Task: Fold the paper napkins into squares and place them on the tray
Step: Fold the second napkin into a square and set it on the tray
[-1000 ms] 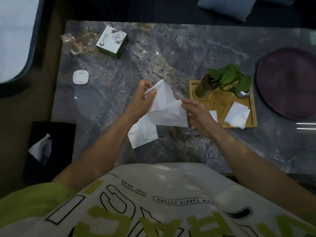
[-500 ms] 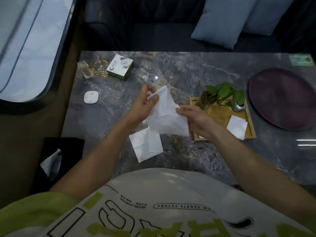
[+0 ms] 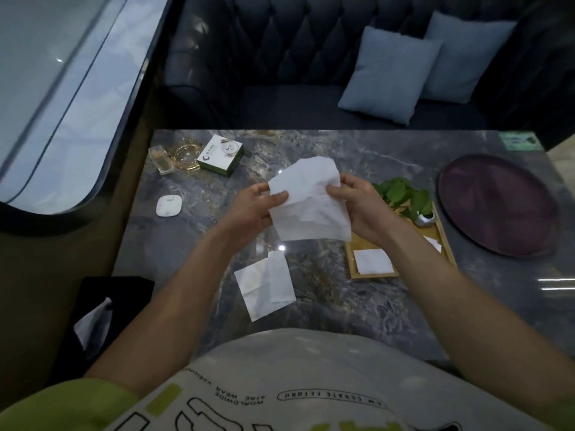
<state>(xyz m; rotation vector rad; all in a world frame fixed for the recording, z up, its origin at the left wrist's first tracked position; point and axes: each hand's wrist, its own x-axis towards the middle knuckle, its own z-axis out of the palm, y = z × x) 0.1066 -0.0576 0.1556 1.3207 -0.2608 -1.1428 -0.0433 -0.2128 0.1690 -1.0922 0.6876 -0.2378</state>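
Left hand (image 3: 253, 209) and right hand (image 3: 357, 206) pinch a half-folded paper napkin (image 3: 308, 206) in the air just left of the wooden tray (image 3: 367, 275), where one folded square (image 3: 372, 261) already lies; another napkin (image 3: 264, 284) waits on the table left of it.

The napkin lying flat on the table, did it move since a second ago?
No. The flat napkin sits at the same spot on the table, left of the wooden tray; only the camera tilted.

napkin (image 3: 306, 203) above table (image 3: 193, 244) centre, tray (image 3: 361, 244) right, flat napkin (image 3: 264, 287) nearer, box (image 3: 221, 154) far left
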